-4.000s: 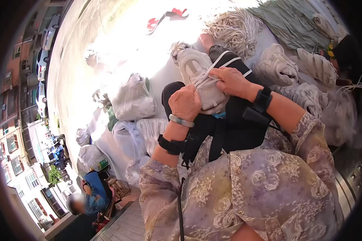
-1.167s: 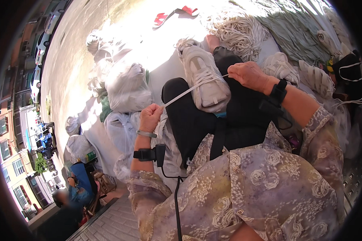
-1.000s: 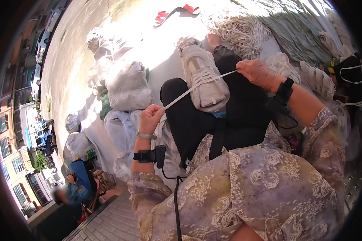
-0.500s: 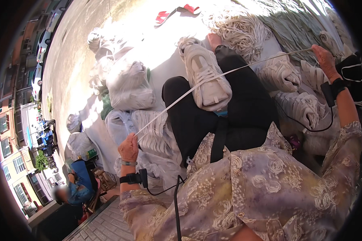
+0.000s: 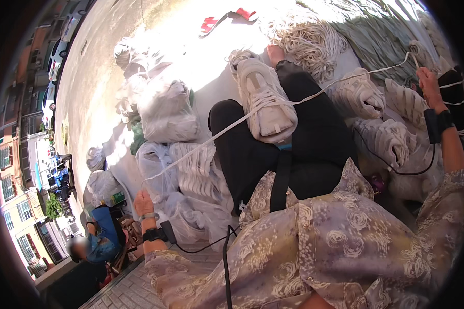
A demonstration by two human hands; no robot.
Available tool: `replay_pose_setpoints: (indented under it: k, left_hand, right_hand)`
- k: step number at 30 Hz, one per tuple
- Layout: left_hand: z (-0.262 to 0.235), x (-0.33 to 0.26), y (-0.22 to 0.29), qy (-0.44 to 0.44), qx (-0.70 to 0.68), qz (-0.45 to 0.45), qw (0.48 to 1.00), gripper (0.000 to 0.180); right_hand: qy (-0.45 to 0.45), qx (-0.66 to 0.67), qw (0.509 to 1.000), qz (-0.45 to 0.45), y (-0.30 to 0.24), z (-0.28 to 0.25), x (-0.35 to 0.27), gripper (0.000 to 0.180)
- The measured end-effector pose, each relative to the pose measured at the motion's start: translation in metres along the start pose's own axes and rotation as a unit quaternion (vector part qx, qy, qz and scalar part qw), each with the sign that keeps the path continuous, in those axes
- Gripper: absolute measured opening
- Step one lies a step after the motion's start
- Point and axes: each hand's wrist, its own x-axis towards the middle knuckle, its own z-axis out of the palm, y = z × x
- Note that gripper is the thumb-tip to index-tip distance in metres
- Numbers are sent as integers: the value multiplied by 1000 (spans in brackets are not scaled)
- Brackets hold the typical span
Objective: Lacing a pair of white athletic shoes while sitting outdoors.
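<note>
At the far edge of the lap [image 5: 319, 136], a shoe [image 5: 271, 122] is rested; whether its lace [image 5: 227, 127] is pinched by the left hand [image 5: 143, 203] or right hand [image 5: 429, 86] cannot be told. By an uneven tug, the shoe could be tipped sideways.

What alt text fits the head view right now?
A white lace crosses a pale shoe set between a seated person's dark-clad legs, its ends near the left hand and right hand, spread wide apart. Pale bundles lie on the right, plastic bags on the left.
</note>
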Motion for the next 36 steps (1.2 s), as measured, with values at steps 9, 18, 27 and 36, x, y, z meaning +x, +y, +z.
replay_pose_setpoints:
  k: [9, 18, 27, 36]
  left_hand:
    - [10, -17, 336, -540, -494, -28, 681, 28]
    - [34, 31, 400, -393, -456, -18, 798, 23]
    - [23, 21, 390, -340, -652, -101, 670, 22]
    - [13, 8, 388, -319, -626, -97, 705, 19]
  right_hand:
    - [-452, 243, 855, 79, -204, 224, -161, 17]
    - [-344, 354, 869, -27, -234, 302, -122, 16]
    - [-325, 396, 858, -47, -223, 299, -128, 9]
    - [-275, 442, 853, -45, -224, 304, -135, 2]
